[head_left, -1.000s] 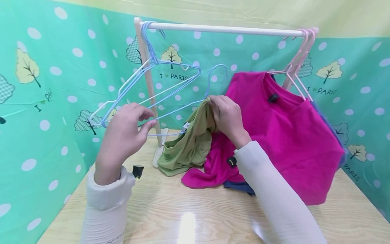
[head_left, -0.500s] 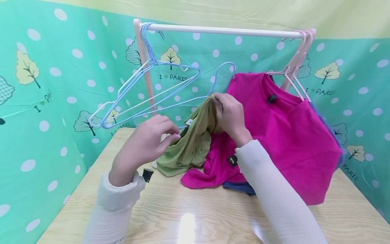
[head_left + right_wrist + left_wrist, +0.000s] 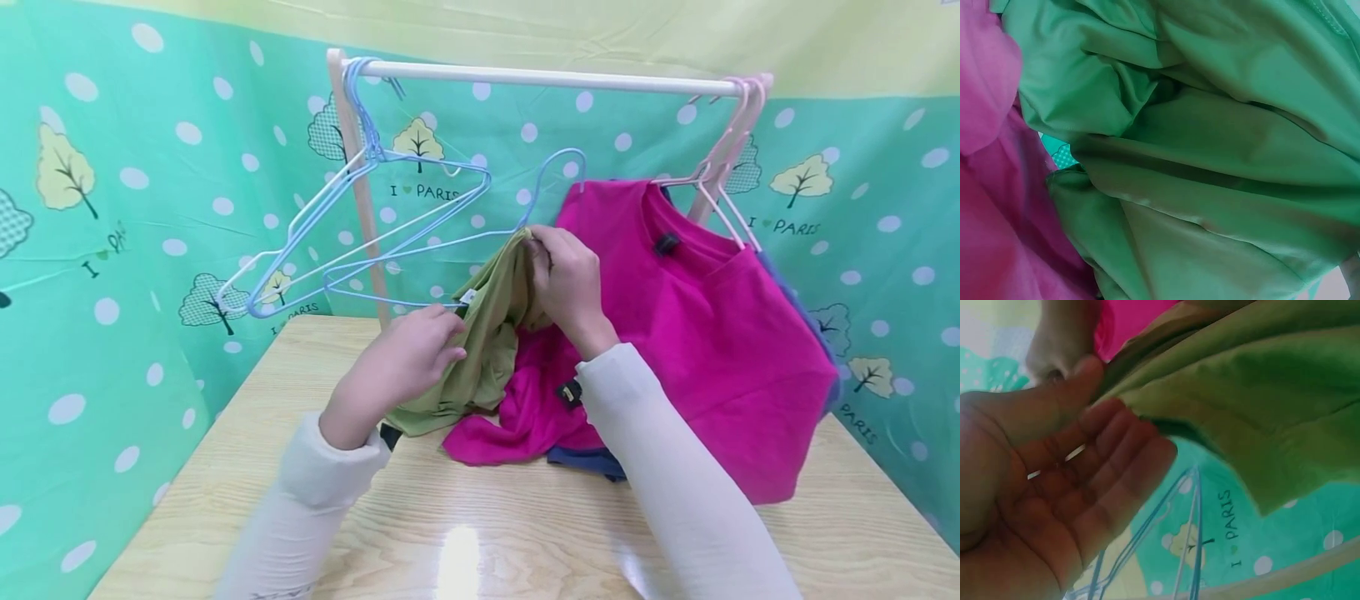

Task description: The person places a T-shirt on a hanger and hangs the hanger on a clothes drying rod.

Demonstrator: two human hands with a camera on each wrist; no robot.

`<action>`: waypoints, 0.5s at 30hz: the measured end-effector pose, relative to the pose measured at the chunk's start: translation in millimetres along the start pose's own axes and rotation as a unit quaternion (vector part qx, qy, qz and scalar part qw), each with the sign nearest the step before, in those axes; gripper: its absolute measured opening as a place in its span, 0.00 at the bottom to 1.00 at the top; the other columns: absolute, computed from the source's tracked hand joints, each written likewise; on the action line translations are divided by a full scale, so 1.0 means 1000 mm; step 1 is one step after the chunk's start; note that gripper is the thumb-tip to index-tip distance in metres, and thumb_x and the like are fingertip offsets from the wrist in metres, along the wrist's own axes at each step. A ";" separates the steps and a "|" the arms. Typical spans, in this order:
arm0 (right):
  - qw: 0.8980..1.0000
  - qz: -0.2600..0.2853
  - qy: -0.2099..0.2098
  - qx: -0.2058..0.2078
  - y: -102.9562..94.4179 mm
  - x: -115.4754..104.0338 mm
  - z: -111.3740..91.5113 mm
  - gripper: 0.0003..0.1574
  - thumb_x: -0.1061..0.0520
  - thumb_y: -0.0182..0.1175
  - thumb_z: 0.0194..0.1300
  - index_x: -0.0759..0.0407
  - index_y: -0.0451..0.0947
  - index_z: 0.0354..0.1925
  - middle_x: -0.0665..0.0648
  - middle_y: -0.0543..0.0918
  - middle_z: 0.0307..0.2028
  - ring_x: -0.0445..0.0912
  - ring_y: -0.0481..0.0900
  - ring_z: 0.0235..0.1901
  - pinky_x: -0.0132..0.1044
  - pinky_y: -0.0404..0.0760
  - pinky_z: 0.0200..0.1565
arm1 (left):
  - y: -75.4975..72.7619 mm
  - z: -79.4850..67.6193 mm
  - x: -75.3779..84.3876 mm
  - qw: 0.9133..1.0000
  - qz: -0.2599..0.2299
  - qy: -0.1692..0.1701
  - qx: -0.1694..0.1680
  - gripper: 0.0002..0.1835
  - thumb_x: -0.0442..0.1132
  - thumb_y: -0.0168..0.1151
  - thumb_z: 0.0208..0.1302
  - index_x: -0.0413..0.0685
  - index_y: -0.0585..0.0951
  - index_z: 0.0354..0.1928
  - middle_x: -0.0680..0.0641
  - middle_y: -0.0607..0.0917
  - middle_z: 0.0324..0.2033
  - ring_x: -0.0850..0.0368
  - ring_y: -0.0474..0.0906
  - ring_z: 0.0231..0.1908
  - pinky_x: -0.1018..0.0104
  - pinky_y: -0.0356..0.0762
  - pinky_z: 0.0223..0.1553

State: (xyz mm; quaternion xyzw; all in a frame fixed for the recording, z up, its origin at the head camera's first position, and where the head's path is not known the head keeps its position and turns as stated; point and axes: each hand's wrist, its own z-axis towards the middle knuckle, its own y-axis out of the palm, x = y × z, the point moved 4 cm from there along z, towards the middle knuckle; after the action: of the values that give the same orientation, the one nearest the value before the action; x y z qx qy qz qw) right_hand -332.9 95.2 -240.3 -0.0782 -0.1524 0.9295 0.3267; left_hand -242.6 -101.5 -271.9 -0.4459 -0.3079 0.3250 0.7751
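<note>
My right hand (image 3: pixel 566 275) pinches the upper edge of an olive-green shirt (image 3: pixel 483 350), close beside the neck of a blue hanger (image 3: pixel 562 152). One end of that hanger runs into the shirt; its other end sticks out to the left, and the hook stands up free. A small white tag (image 3: pixel 468 297) shows at the neckline. Below the hanger's bottom bar my left hand (image 3: pixel 408 354) reaches to the shirt's near side. In the left wrist view, its loosely straight fingers (image 3: pixel 1138 469) lie at the cloth's edge. Green folds hide most of the right hand in the right wrist view.
A clothes rack (image 3: pixel 525 76) stands on the wooden table (image 3: pixel 465 533). Several blue and white hangers (image 3: pixel 367 125) hang at its left. At its right, pink hangers (image 3: pixel 738 125) carry a magenta shirt (image 3: pixel 712 358). Dark blue cloth (image 3: pixel 588 460) lies beneath magenta cloth on the table.
My left hand has left the hanger's left end and moved right to the green shirt. The right hand has risen slightly with shirt and hanger, and the hanger's hook has shifted right.
</note>
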 end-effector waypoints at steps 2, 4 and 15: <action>1.000 0.000 0.002 0.007 0.000 0.000 0.000 0.09 0.65 0.60 0.73 0.72 0.84 0.45 0.67 0.87 0.39 0.59 0.86 0.40 0.53 0.86 0.46 | 0.003 0.001 -0.001 1.000 0.012 -0.020 -0.004 0.10 0.37 0.70 0.67 0.40 0.84 0.46 0.47 0.83 0.37 0.51 0.80 0.38 0.59 0.80 0.42; 1.000 0.002 0.007 0.015 -0.001 0.001 -0.001 0.09 0.65 0.60 0.73 0.72 0.84 0.45 0.67 0.87 0.39 0.59 0.86 0.40 0.53 0.86 0.46 | 0.005 0.003 -0.002 0.999 0.024 -0.042 -0.001 0.07 0.37 0.70 0.67 0.41 0.83 0.42 0.47 0.83 0.36 0.49 0.81 0.37 0.58 0.81 0.40; 0.998 0.006 0.037 0.045 -0.003 0.001 -0.002 0.10 0.63 0.62 0.72 0.71 0.84 0.45 0.67 0.88 0.40 0.58 0.87 0.41 0.51 0.85 0.49 | 0.016 0.010 -0.010 0.997 0.010 -0.073 0.008 0.09 0.39 0.71 0.67 0.41 0.82 0.40 0.47 0.83 0.32 0.48 0.81 0.34 0.55 0.80 0.38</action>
State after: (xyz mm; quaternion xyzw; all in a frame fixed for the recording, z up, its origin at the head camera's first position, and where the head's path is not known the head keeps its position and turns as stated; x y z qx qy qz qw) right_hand -331.7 98.0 -241.0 -0.0990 -0.0972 0.9339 0.3294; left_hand -259.9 -97.8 -283.5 -0.4178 -0.3563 0.3672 0.7508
